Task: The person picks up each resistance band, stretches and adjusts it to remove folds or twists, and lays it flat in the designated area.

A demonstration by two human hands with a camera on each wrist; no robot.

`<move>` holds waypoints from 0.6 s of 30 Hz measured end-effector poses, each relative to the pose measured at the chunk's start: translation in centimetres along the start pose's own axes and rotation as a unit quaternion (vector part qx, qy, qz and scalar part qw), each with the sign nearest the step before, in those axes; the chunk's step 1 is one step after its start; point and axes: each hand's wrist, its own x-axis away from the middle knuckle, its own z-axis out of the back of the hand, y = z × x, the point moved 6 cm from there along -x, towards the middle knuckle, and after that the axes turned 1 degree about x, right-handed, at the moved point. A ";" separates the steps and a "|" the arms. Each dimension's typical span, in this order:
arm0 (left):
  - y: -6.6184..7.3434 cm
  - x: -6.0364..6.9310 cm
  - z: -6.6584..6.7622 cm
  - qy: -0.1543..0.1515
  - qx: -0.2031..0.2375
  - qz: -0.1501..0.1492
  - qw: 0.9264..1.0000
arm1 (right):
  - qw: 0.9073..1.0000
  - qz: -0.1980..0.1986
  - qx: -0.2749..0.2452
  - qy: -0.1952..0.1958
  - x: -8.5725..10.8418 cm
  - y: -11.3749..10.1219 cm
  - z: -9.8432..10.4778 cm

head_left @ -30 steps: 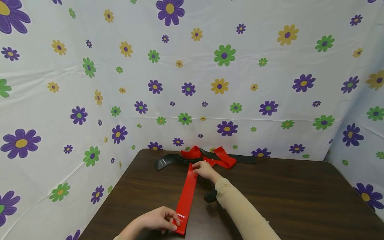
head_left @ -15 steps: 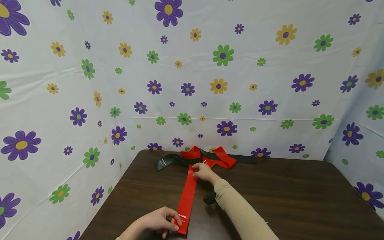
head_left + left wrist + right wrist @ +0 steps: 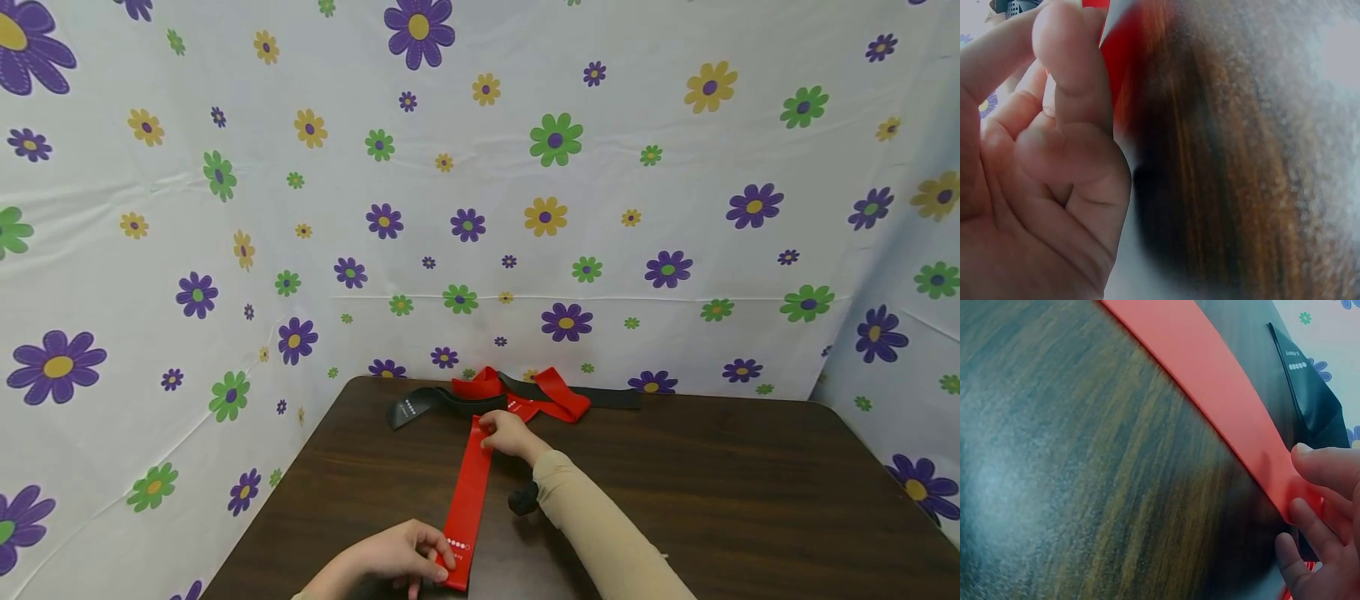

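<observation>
A flat red band [image 3: 467,500] lies stretched lengthwise on the dark wooden table, white dots and lettering at its near end. My left hand [image 3: 403,553] pinches that near end between thumb and finger. At the far end my right hand [image 3: 512,435] grips the band between thumb and fingers. In the right wrist view the red band [image 3: 1222,394] runs diagonally to the fingers of my right hand [image 3: 1329,519]. The left wrist view has my left hand [image 3: 1060,162] with curled fingers against a blurred piece of red band [image 3: 1121,56].
Behind the right hand, a black band [image 3: 412,406] and another red band [image 3: 562,398] lie loosely tangled near the back edge of the table [image 3: 720,483]. A flower-patterned cloth [image 3: 480,183] hangs behind the table and at both sides.
The red band and both hands stay in nearly the same place. The near end has shifted very slightly right since the earliest frame, and both hands keep their hold.
</observation>
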 end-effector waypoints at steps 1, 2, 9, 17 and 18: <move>-0.1 0.0 0.0 0.000 -0.001 0.000 1.000 | 1.000 0.002 0.003 -0.001 0.0 0.0 0.0; -0.1 0.0 0.1 0.000 -0.003 0.000 1.000 | 1.000 0.005 0.007 -0.001 0.0 -0.1 -0.1; -0.3 0.0 0.2 0.005 -0.009 0.015 1.000 | 0.999 0.022 0.035 0.001 0.0 -0.1 -0.3; 0.0 0.1 0.0 0.013 -0.012 0.019 1.000 | 0.998 0.020 0.067 -0.004 -0.1 -0.2 -0.6; 0.0 0.1 0.0 0.015 -0.013 0.019 1.000 | 0.997 0.019 0.072 -0.007 -0.1 -0.1 -0.7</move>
